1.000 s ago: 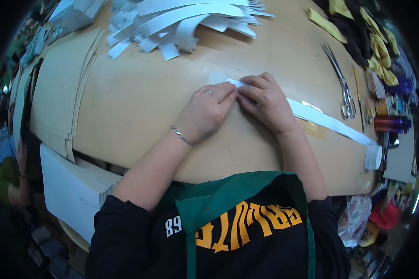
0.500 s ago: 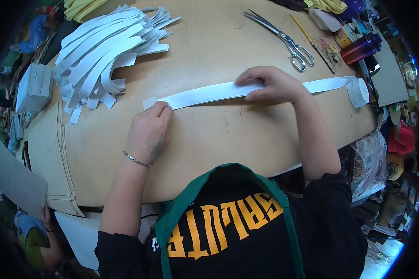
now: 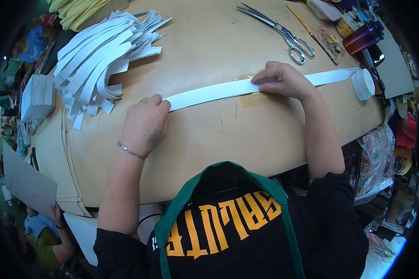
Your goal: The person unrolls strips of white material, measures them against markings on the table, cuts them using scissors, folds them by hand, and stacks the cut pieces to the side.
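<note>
1 white strip (image 3: 209,95), 12 o'clock | my left hand (image 3: 146,123): can't tell grip | right hand (image 3: 285,81): fingers apart, touching strip | 1 roll (image 3: 363,84), 2 o'clock

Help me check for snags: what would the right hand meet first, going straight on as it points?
The right hand would meet the white strip at its fingertips; farther along, probably the left hand, though heading and height are unclear.

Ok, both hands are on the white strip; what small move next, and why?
Probably move the right hand to the scissors: the white strip stretches from the left hand past the right to the roll, and the scissors lie unheld nearby.
</note>
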Demonstrator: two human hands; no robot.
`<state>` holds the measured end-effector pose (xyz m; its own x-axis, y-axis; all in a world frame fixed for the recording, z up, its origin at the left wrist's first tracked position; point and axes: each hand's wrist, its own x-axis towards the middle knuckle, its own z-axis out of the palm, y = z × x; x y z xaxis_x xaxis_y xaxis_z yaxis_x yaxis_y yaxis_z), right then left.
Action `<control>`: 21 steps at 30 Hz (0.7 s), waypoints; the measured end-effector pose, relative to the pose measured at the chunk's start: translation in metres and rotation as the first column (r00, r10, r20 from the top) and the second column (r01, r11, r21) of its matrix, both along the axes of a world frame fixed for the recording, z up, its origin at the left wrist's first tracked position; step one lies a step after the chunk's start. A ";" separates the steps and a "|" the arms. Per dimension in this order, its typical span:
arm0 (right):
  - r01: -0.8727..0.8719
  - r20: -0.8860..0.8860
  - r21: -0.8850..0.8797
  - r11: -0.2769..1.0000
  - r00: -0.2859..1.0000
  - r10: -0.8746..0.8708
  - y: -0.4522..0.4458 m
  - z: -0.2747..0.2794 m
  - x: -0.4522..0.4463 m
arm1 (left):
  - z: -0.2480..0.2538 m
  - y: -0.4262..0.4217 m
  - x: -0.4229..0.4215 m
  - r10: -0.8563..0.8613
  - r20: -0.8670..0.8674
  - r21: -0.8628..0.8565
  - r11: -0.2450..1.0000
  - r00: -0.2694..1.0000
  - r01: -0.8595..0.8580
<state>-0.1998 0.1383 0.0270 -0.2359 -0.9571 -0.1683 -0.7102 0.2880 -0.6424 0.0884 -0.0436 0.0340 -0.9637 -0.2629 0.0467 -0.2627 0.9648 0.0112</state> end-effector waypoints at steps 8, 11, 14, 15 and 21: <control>-0.006 0.039 -0.038 0.999 0.999 0.008 0.001 -0.006 -0.002 | -0.028 0.062 -0.097 0.172 -0.263 0.121 0.982 0.949 -0.145; -0.013 0.034 -0.042 0.999 0.999 0.015 0.001 -0.005 -0.003 | -0.036 0.065 -0.117 0.275 -0.171 0.106 0.960 0.946 -0.259; -0.005 0.033 -0.046 0.999 0.999 0.007 0.001 -0.006 -0.002 | -0.042 0.058 -0.116 0.317 -0.087 0.091 0.946 0.944 -0.310; -0.001 0.032 -0.046 0.999 0.999 0.003 0.002 -0.007 -0.002 | -0.044 0.057 -0.115 0.321 -0.067 0.099 0.944 0.945 -0.314; -0.025 0.069 -0.022 0.999 0.997 0.026 0.002 -0.007 -0.007 | -0.046 0.054 -0.114 0.324 -0.041 0.143 0.938 0.945 -0.315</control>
<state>-0.2065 0.1401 0.0200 -0.2000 -0.9661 -0.1634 -0.6707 0.2565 -0.6959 -0.0255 0.0103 -0.0124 -0.8239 -0.5646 0.0480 -0.5517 0.8186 0.1597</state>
